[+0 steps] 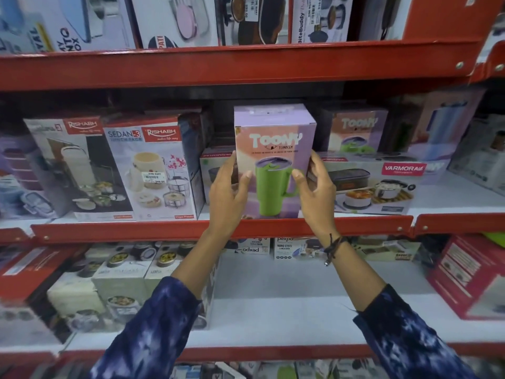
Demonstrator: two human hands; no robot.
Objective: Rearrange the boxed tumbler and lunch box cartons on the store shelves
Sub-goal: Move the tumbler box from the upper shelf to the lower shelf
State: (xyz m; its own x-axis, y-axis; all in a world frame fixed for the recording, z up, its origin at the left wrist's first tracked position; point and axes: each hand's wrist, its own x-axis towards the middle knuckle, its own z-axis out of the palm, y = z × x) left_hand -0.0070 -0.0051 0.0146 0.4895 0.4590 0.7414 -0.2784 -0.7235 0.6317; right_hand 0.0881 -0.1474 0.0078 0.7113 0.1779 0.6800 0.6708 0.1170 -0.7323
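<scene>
A lilac Toony tumbler carton (274,149) with a green mug printed on it stands upright at the front of the middle shelf (164,231). My left hand (228,194) grips its left side and my right hand (314,190) grips its right side, thumbs on the front face. A second Toony carton (358,129) stands behind to the right. A flat Varmora lunch box carton (382,187) lies right of the held carton. Two Rishabh lunch pack cartons (153,170) stand to its left.
Red shelf rails run above (246,64) and below the middle shelf. The top shelf holds lunch box cartons (175,20). The lower shelf has several small lunch box cartons (120,277) at left, a red carton (470,274) at right and a bare white stretch (287,302) between.
</scene>
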